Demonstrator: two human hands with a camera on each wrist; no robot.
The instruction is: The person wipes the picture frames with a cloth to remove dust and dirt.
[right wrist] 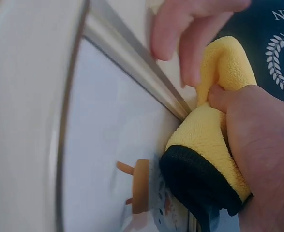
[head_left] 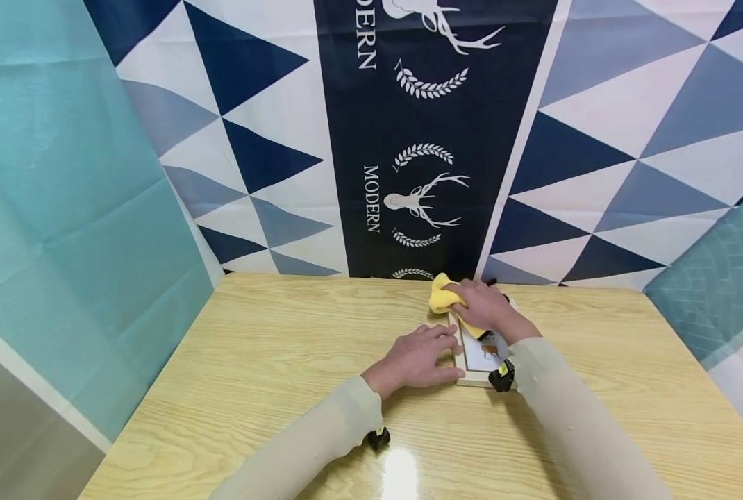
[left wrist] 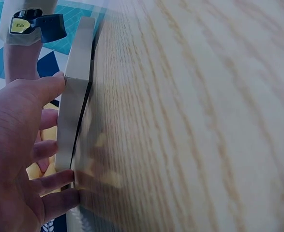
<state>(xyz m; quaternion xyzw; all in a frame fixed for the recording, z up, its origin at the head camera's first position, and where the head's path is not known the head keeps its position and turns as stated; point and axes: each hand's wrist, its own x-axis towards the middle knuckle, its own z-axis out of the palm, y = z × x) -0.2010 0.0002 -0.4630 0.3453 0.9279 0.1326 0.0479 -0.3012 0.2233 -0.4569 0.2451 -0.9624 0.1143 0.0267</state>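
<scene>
A picture frame (head_left: 471, 376) with a pale border lies on the wooden table, its printed picture (right wrist: 108, 121) facing up. My right hand (head_left: 485, 305) grips a bunched yellow cloth (right wrist: 204, 130) with a dark edge, over the far left part of the frame. In the right wrist view the cloth overlaps the picture, close to an orange-brown printed shape (right wrist: 141, 186). My left hand (head_left: 418, 357) rests at the frame's left side, fingers spread. In the left wrist view its thumb and fingertips touch the frame's side edge (left wrist: 73, 111).
The wooden table (head_left: 271, 368) reaches back to a wall covering (head_left: 434, 139) with triangles and deer heads. A teal covering (head_left: 84, 208) hangs on the left. Black devices (head_left: 502, 376) are worn at both wrists.
</scene>
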